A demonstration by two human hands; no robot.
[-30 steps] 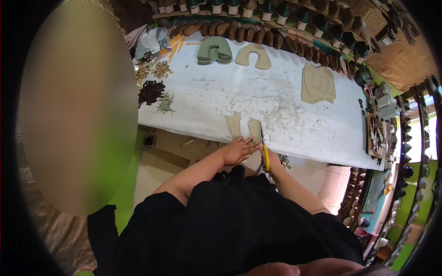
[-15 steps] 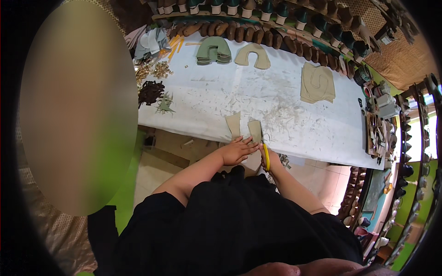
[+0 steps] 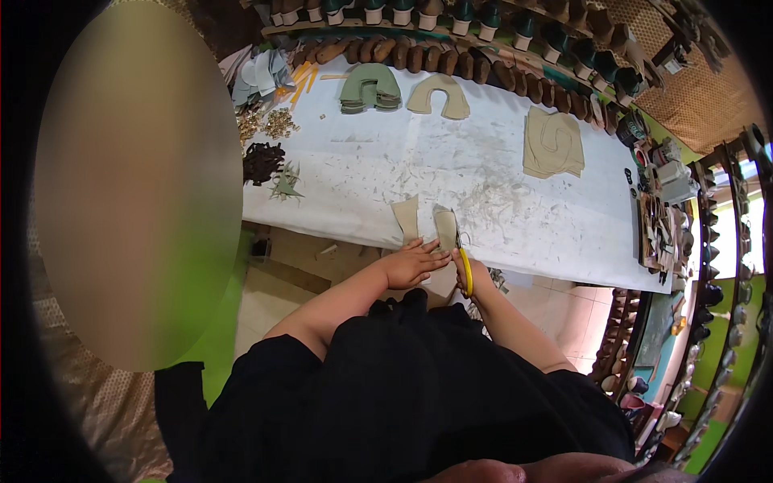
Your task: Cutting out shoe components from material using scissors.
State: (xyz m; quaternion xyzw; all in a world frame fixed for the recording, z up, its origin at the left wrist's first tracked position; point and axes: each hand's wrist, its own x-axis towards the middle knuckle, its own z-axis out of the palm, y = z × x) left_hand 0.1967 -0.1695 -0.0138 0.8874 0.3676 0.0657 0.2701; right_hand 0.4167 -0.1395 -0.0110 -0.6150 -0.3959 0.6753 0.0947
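Note:
At the near edge of the white-covered table, my left hand lies palm down with fingers stretched over the lower ends of two pieces of tan sheet material. One tan piece rests to the left; the other tan piece stands just ahead of my fingers, beside the blades. My right hand is closed around yellow-handled scissors. The scissor blades point away from me along the right edge of the right-hand piece. How far the blades are apart is too small to tell.
Stacked green U-shaped pieces and tan U-shaped pieces lie at the back. A tan marked sheet stack is farther right. Dark strips, gold-coloured bits and green scraps sit left. Brown shoe lasts line the far edge.
The right-hand tan piece has a slightly shifted top edge near the blades, and the scissors have turned a little. Both hands keep nearly the same places.

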